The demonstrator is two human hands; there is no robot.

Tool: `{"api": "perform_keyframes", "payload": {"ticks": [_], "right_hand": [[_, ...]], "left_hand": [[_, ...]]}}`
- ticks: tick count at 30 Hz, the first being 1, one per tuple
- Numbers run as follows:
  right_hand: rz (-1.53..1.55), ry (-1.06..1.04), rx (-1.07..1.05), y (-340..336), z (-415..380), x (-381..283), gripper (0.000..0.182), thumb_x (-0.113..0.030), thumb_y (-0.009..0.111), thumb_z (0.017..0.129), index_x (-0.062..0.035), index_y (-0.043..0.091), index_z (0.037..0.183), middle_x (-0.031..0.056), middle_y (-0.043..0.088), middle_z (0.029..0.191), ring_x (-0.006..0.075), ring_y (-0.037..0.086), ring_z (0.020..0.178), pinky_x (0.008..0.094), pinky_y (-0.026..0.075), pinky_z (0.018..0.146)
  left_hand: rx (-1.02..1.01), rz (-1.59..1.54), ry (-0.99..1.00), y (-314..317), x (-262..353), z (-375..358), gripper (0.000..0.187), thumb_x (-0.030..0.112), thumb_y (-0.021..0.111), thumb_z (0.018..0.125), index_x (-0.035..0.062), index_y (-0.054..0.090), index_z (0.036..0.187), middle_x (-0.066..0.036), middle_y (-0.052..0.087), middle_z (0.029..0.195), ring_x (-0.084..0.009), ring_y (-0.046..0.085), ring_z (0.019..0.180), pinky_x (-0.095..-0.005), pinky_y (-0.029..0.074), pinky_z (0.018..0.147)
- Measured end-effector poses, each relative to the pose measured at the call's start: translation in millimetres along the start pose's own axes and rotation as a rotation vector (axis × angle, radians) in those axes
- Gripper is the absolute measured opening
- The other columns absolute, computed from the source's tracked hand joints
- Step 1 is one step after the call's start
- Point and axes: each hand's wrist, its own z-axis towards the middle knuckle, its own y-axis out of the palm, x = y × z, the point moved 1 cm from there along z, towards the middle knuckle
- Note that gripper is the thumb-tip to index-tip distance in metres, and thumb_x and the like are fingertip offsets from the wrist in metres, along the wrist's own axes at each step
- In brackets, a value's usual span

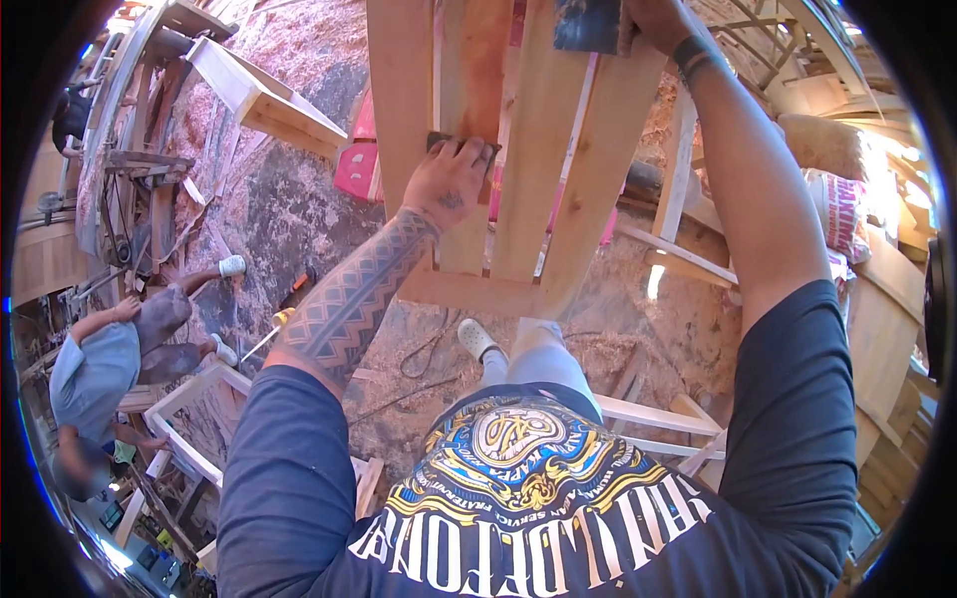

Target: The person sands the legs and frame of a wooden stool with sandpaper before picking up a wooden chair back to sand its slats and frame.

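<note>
A slatted wooden panel (531, 189) made of pale boards with narrow gaps stands in front of me. My left hand (451, 179) presses a dark sanding pad (488, 151) flat on the panel, fingers curled over it. One slat has a reddish-brown stretch above that hand. At the panel's upper right, my right hand (660, 20) grips the edge of a dark, shiny flat piece (590, 25) lying on the boards. The frame's top edge cuts off part of these fingers. Pink plastic (357, 169) shows behind the panel and through its gaps.
A person (100, 359) sits at the left beside a pale wooden frame (184, 419). An open wooden box frame (264, 100) lies upper left. Wood shavings and a cord cover the floor (419, 349). Boards and a printed sack (837, 214) stand at the right.
</note>
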Motion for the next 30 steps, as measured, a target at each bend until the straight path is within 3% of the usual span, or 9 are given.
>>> {"api": "perform_keyframes", "payload": {"ticks": [1, 7, 13, 16, 19, 22, 25, 28, 30], "right_hand": [[0.074, -0.188, 0.052, 0.4, 17.0, 20.3, 0.025, -0.024, 0.062, 0.107, -0.0004, 0.069, 0.108, 0.0051, 0.071, 0.085, 0.0167, 0.068, 0.064, 0.0312, 0.052, 0.045], [-0.081, -0.286, 0.128, -4.1, 30.7, 32.1, 0.027, -0.027, 0.062, 0.107, -0.0012, 0.069, 0.104, 0.0046, 0.069, 0.083, 0.0150, 0.067, 0.065, 0.0312, 0.053, 0.046], [-0.061, -0.105, 0.050, -1.3, 12.2, 14.0, 0.032, -0.033, 0.061, 0.107, -0.0022, 0.067, 0.102, 0.0057, 0.068, 0.079, 0.0165, 0.062, 0.049, 0.0319, 0.049, 0.038], [-0.053, -0.145, 0.088, 6.1, 8.7, 7.6, 0.034, -0.035, 0.060, 0.107, -0.0013, 0.066, 0.105, 0.0067, 0.068, 0.077, 0.0194, 0.058, 0.041, 0.0351, 0.049, 0.033], [-0.127, -0.185, 0.067, -3.0, 27.5, 19.0, 0.036, -0.036, 0.060, 0.107, -0.0006, 0.066, 0.107, 0.0071, 0.069, 0.080, 0.0193, 0.058, 0.041, 0.0352, 0.049, 0.033], [-0.110, -0.084, 0.011, -4.8, 15.7, 12.7, 0.032, -0.033, 0.062, 0.107, -0.0009, 0.068, 0.109, 0.0061, 0.071, 0.086, 0.0165, 0.065, 0.054, 0.0321, 0.055, 0.046], [0.022, -0.287, 0.040, -2.5, 33.0, 31.3, 0.027, -0.026, 0.062, 0.107, -0.0009, 0.069, 0.112, 0.0044, 0.072, 0.090, 0.0145, 0.068, 0.070, 0.0312, 0.058, 0.063], [0.086, -0.206, 0.079, 3.9, 21.2, 23.1, 0.023, -0.022, 0.063, 0.107, -0.0004, 0.069, 0.114, 0.0029, 0.072, 0.091, 0.0137, 0.068, 0.080, 0.0324, 0.058, 0.074], [0.061, -0.218, 0.080, -6.4, 36.0, 36.7, 0.025, -0.022, 0.064, 0.106, 0.0004, 0.070, 0.113, 0.0028, 0.072, 0.092, 0.0132, 0.067, 0.077, 0.0318, 0.057, 0.070]], "left_hand": [[-0.020, 0.023, 0.009, 8.2, 4.3, -6.2, 0.047, 0.016, 0.055, 0.094, 0.0025, 0.060, 0.139, -0.011, 0.057, 0.138, -0.0307, 0.057, 0.128, -0.0422, 0.048, 0.110], [-0.076, 0.076, 0.008, 45.2, 29.5, -46.2, 0.055, 0.020, 0.054, 0.095, 0.0008, 0.053, 0.147, -0.016, 0.055, 0.140, -0.0351, 0.056, 0.130, -0.0442, 0.046, 0.113], [-0.003, -0.011, 0.030, 66.7, 45.2, -72.8, 0.047, 0.019, 0.056, 0.095, -0.0008, 0.058, 0.138, -0.019, 0.056, 0.136, -0.0402, 0.057, 0.128, -0.0519, 0.048, 0.112], [-0.117, 0.037, 0.009, 65.9, 51.1, -81.9, 0.057, 0.019, 0.053, 0.097, -0.0003, 0.049, 0.151, -0.018, 0.054, 0.142, -0.0373, 0.056, 0.132, -0.0489, 0.047, 0.114], [-0.070, 0.023, 0.013, 79.0, 52.4, -91.6, 0.057, 0.019, 0.054, 0.096, -0.0005, 0.050, 0.150, -0.018, 0.055, 0.141, -0.0382, 0.056, 0.131, -0.0499, 0.048, 0.113], [-0.060, -0.005, 0.028, 88.4, 56.6, -107.8, 0.056, 0.019, 0.054, 0.096, -0.0005, 0.052, 0.148, -0.018, 0.056, 0.140, -0.0377, 0.057, 0.130, -0.0501, 0.047, 0.114], [-0.130, 0.003, 0.061, 91.7, 63.1, -131.7, 0.054, 0.020, 0.055, 0.096, 0.0024, 0.053, 0.148, -0.016, 0.056, 0.141, -0.0346, 0.057, 0.131, -0.0490, 0.048, 0.112], [-0.313, -0.100, 0.064, 73.9, 50.0, -129.7, 0.054, 0.022, 0.057, 0.096, 0.0055, 0.055, 0.147, -0.012, 0.059, 0.138, -0.0306, 0.057, 0.130, -0.0467, 0.049, 0.110], [-0.011, 0.089, 0.109, 67.7, 14.4, -99.6, 0.042, 0.023, 0.059, 0.095, 0.0100, 0.064, 0.135, -0.005, 0.064, 0.133, -0.0286, 0.058, 0.128, -0.0453, 0.049, 0.106]]}}
